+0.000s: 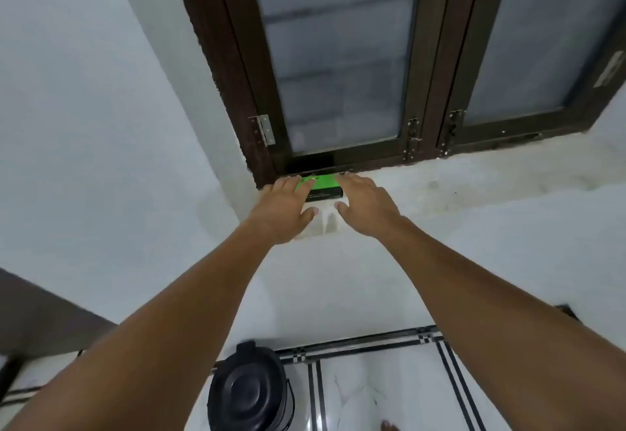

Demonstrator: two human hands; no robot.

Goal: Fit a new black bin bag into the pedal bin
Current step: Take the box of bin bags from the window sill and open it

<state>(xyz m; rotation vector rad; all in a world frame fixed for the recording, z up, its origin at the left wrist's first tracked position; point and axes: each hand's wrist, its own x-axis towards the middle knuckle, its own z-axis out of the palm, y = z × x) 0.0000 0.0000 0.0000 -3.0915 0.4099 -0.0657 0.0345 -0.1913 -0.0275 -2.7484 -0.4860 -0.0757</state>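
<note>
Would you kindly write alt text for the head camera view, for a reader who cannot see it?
Both of a person's hands, left hand and right hand, reach up to a green and black box lying on the white sill below a dark-framed window. Lower down, a black pedal bin stands lid shut on the tiled floor.

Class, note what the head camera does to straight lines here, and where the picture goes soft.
Head view: the wide lens bows and splays the window frame; motion blur softens the green box and both hands, left and right; light is flat, dim, without glare.
</note>
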